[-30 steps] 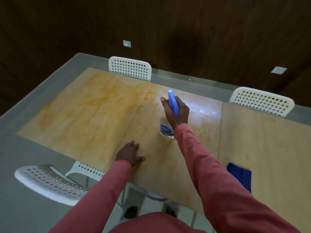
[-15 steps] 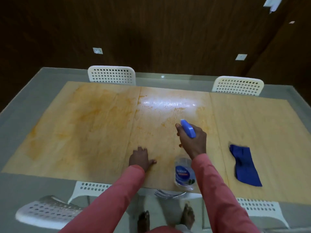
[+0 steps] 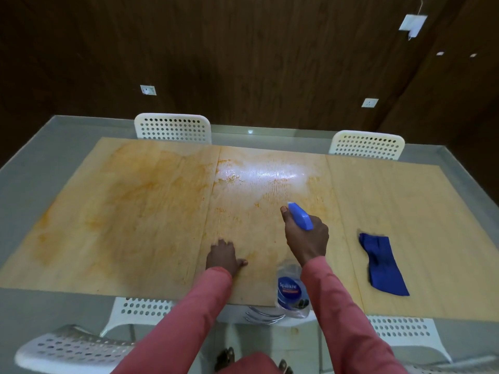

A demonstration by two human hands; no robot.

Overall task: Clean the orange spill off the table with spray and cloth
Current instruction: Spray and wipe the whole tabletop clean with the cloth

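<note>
Aiming at the orange spill [image 3: 151, 201], the spray bottle [image 3: 293, 287] is gripped by the right hand [image 3: 306, 240], the left hand [image 3: 222, 256] laid flat on the table [image 3: 405, 201] as a brace, the cloth [image 3: 383, 264] kept nearby.

Two white perforated chairs at far side: one far left [image 3: 172, 128], one far right [image 3: 367, 145]. More white perforated chairs at near side: near left [image 3: 73, 349], another beside it [image 3: 140, 311], near right [image 3: 405, 336]. Dark wood-panel wall [image 3: 243, 63] behind. Wall sockets: left [image 3: 148, 90], right [image 3: 370, 102]. White box [image 3: 412, 23] high on wall, upper right. Grey floor [image 3: 24, 174].
</note>
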